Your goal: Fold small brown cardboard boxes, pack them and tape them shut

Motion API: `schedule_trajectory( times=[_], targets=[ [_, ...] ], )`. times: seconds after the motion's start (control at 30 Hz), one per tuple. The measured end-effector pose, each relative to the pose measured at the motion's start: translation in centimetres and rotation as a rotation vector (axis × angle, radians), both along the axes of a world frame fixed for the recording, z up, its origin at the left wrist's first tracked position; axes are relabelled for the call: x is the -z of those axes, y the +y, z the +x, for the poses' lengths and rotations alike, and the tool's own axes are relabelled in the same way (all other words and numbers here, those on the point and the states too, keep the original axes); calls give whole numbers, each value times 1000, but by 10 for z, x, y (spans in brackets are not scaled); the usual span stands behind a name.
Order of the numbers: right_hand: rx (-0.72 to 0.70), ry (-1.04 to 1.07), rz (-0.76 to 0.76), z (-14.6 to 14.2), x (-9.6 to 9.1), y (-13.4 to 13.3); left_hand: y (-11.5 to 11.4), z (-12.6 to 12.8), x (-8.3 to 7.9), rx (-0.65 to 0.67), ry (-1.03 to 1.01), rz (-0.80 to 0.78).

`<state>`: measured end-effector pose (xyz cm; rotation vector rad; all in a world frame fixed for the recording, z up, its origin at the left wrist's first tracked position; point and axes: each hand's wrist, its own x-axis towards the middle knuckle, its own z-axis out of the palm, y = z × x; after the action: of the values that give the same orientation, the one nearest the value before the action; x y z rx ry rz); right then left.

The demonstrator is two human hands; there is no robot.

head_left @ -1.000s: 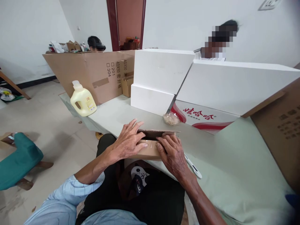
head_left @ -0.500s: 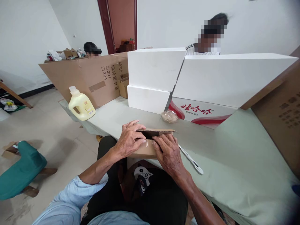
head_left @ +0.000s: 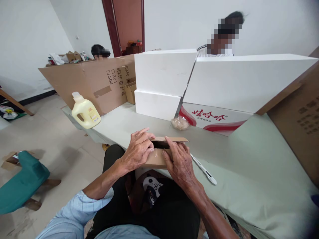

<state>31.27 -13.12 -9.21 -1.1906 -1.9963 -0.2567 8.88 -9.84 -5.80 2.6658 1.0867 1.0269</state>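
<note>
Head view, looking down at the near edge of the pale green surface (head_left: 249,166): a small cardboard box (head_left: 159,156) sits right at that edge, in front of the person's lap, its long axis running left to right along the edge and its open top facing up. The far flap (head_left: 174,139) lies nearly flat, and the brown near wall faces the camera with a strip of clear tape shining on it. The left hand (head_left: 138,149) is curled over the box's left end, fingers bent across the top rim and pressing down on it, thumb on the near wall. The right hand (head_left: 179,162) lies on the right half, fingers held close together and flat against the near wall and rim, fingertips meeting the left hand's near the tape. Both hands press on the box; neither lifts it. Just right of the right hand a white utility knife (head_left: 204,171) lies on the surface, angled away to the right, apart from the box. Beyond the box a small crumpled clear bag (head_left: 179,123) rests against white foam blocks (head_left: 161,79), with a red-lettered carton (head_left: 214,119) beside them. Far left stands a yellow jug (head_left: 85,111), upright at the surface's corner, before a large cardboard sheet (head_left: 87,83). Two other people sit behind these barriers.
</note>
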Motion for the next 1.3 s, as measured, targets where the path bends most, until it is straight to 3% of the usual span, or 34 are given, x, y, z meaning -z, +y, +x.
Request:
schedule_trajectory(
  times=[0.33, 0.5, 0.67, 0.83, 0.97, 1.3],
  targets=[
    [19, -36, 79, -3, 0, -7, -20, 1, 2, 56, 5, 111],
    [13, -22, 97, -4, 1, -14, -21, -5, -19, 161, -148, 82],
    [2, -4, 106, -4, 4, -19, -18, -17, -34, 102, -151, -35],
    [5, -5, 95, -5, 5, -16, -19, -14, -18, 20, 77, -112],
    [19, -13, 109, -7, 5, -16, -16, -10, -6, 14, 51, -88],
    [41, -20, 136, -8, 6, -20, -22, -5, -6, 46, 62, 6]
  ],
)
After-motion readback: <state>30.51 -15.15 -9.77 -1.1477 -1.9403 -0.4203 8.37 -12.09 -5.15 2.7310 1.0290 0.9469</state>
